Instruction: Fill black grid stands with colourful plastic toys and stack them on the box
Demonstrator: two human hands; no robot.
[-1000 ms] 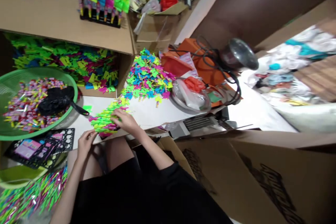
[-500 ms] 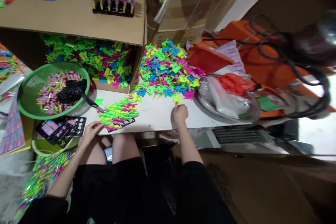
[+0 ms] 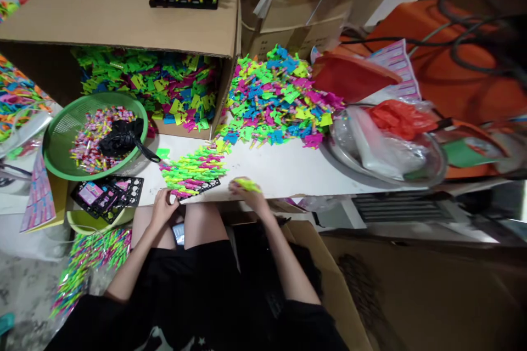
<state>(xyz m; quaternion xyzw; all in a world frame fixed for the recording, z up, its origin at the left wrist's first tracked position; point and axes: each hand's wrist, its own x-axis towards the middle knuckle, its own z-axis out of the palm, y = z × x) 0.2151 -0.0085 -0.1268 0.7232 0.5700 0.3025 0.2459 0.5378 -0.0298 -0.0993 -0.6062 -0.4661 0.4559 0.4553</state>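
My right hand (image 3: 249, 195) is closed on a small yellow plastic piece (image 3: 248, 184), just above the table's front edge. It is to the right of a black perforated rack (image 3: 212, 185). Slim green, yellow and pink plastic pieces (image 3: 191, 169) fill that rack in rows. At the rack's near left corner, my left hand (image 3: 164, 207) pinches the edge, its thumb and fingers curled together. Further back lies a heap of loose green, blue, pink and yellow pieces (image 3: 278, 98), some with pink printed stems.
An opened cardboard box (image 3: 135, 22) of similar pieces stands behind. On the left are a green basket (image 3: 53, 148) of small printed tubes and other black racks (image 3: 134, 192). A metal bowl (image 3: 436, 167) with plastic bags sits right, by an orange bin (image 3: 420, 27).
My right hand has come left and nearer from the front of the heap, carrying the yellow piece towards the rack. My left hand stays at the rack's corner. The view has shifted slightly.
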